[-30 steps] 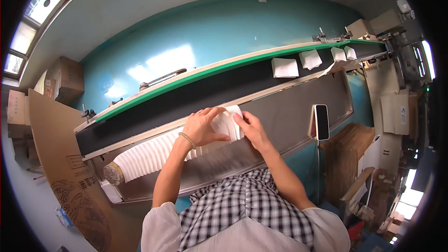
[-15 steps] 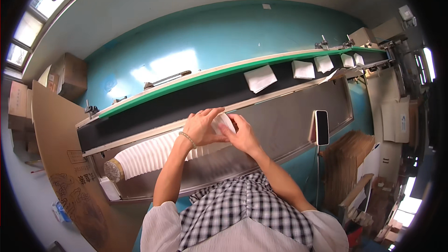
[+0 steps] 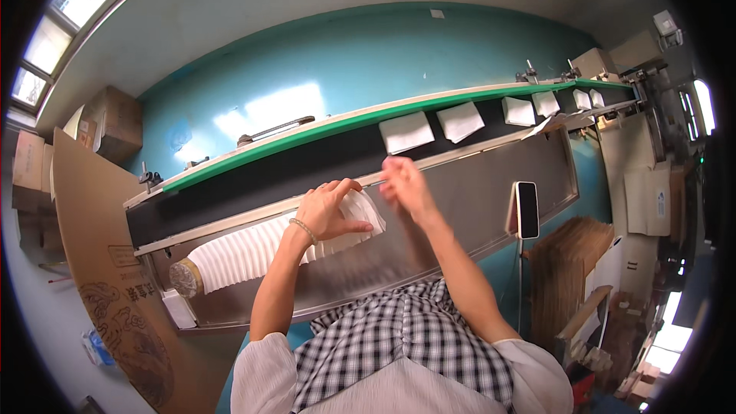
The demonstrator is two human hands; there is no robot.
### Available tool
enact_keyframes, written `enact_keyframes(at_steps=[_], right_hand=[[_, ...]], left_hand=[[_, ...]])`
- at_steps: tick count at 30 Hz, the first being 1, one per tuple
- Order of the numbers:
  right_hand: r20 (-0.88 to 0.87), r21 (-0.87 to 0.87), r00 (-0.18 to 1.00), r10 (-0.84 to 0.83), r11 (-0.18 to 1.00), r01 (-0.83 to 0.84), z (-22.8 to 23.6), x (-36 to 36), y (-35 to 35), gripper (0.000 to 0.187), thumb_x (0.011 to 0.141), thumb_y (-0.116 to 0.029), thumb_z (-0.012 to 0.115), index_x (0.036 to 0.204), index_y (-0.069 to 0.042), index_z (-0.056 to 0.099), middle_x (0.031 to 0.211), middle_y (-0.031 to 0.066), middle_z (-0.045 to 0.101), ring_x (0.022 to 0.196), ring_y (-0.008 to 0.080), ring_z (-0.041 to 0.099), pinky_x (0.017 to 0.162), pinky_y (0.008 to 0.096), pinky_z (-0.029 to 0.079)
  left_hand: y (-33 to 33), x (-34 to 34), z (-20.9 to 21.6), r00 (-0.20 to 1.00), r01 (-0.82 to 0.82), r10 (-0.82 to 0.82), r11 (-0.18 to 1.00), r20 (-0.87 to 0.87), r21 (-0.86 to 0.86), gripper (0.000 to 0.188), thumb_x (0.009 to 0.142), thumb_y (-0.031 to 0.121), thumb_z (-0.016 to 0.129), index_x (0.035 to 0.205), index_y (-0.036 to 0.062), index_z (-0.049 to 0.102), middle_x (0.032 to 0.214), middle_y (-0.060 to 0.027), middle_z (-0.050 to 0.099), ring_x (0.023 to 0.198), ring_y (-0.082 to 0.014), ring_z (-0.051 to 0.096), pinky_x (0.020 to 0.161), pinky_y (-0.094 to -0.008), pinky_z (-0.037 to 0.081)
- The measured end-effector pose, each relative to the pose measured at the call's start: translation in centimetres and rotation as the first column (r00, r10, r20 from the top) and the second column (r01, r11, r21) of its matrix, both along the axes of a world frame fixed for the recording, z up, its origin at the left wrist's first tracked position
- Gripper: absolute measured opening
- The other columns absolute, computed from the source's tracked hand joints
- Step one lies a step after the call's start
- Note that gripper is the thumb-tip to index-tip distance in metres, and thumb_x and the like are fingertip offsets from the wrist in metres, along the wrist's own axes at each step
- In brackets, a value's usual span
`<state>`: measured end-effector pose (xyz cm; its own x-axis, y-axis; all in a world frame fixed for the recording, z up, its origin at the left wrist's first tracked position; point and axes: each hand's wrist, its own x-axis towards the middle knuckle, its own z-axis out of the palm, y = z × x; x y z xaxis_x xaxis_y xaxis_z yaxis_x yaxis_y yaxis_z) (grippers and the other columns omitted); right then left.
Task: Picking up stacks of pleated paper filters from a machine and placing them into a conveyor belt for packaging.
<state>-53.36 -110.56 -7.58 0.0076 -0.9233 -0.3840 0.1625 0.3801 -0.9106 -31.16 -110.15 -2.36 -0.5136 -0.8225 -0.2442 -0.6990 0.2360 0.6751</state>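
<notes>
A long row of nested, folded white paper sheets (image 3: 253,253) lies on the metal tray, packed close like ribs. My left hand (image 3: 326,213) is closed over its right end, thumb on the near side and fingers on the far side. A bracelet circles that wrist. My right hand (image 3: 410,190) hovers to the right of the row, by the rail of the black belt. Its fingers are loosely bent, a little blurred, and nothing shows between them. Just beyond, a folded white sheet (image 3: 406,133) lies on the belt.
The black belt (image 3: 291,165) with its green edge strip runs along the teal wall; several more folded white sheets (image 3: 461,121) lie along it rightward. A phone (image 3: 528,210) on a stand rises at the tray's right. Cardboard (image 3: 100,261) leans at left; stacked cardboard (image 3: 571,268) stands at right.
My right hand has come away from the row toward the belt. One more folded sheet now lies on the belt, and the others have shifted right. My left hand stays on the row.
</notes>
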Motion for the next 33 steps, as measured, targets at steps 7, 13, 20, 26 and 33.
enact_keyframes(at_steps=[7, 13, 20, 26, 33], right_hand=[[-0.238, -0.087, 0.949, 0.207, 0.969, -0.233, 1.8, 2.7, 4.4, 0.033, 0.097, -0.026, 0.066, 0.117, 0.0, 0.063, 0.098, 0.0036, 0.067, 0.08, 0.0103, 0.061, 0.071, 0.0274, 0.052], [-0.161, 0.155, 0.908, 0.388, 0.918, -0.365, 2.0, -0.1, 4.0, 0.038, 0.097, -0.032, 0.065, 0.115, 0.001, 0.064, 0.094, 0.0068, 0.069, 0.083, 0.0133, 0.065, 0.073, 0.029, 0.053], [-0.288, 0.024, 0.903, 0.318, 0.945, -0.325, 1.9, 1.5, 3.3, 0.039, 0.095, -0.029, 0.066, 0.117, 0.003, 0.063, 0.101, 0.0086, 0.069, 0.085, 0.0129, 0.064, 0.073, 0.03, 0.052], [-0.078, 0.123, 0.99, 0.12, 0.986, -0.11, 0.1, -1.6, 1.3, 0.027, 0.095, -0.018, 0.065, 0.112, 0.003, 0.064, 0.097, 0.008, 0.069, 0.084, 0.0132, 0.064, 0.069, 0.027, 0.053], [-0.466, -0.1, 0.843, 0.268, 0.931, -0.351, 2.3, 3.4, 4.3, 0.034, 0.098, -0.028, 0.065, 0.117, -0.001, 0.061, 0.096, 0.0075, 0.069, 0.081, 0.0147, 0.065, 0.07, 0.0295, 0.054]], left_hand=[[0.9, 0.7, 0.8, 1.0, 0.013, -0.011, 0.987, 0.012, -0.162, 0.089, 0.062, 0.063, 0.082, 0.13, 0.0129, 0.053, 0.121, -0.0115, 0.064, 0.116, -0.0335, 0.06, 0.093, -0.0464, 0.046], [0.9, 0.9, 0.3, 0.999, -0.025, 0.027, 0.993, 0.02, -0.113, 0.084, 0.062, 0.063, 0.082, 0.126, 0.0135, 0.056, 0.118, -0.0123, 0.065, 0.113, -0.0332, 0.061, 0.093, -0.0463, 0.046], [0.9, 0.9, 0.8, 0.996, -0.071, 0.074, 0.995, 0.042, -0.066, 0.082, 0.062, 0.064, 0.082, 0.121, 0.0129, 0.057, 0.115, -0.0122, 0.066, 0.11, -0.0333, 0.062, 0.091, -0.0458, 0.047], [1.0, 0.8, 0.2, 0.999, -0.047, 0.051, 0.988, 0.019, -0.144, 0.081, 0.061, 0.062, 0.084, 0.119, 0.0122, 0.057, 0.108, -0.016, 0.068, 0.102, -0.0354, 0.065, 0.087, -0.0447, 0.051], [1.1, 1.4, 0.2, 0.997, -0.046, 0.051, 0.996, 0.052, -0.08, 0.084, 0.061, 0.062, 0.084, 0.123, 0.0123, 0.056, 0.114, -0.0142, 0.067, 0.107, -0.034, 0.064, 0.09, -0.0439, 0.048]])
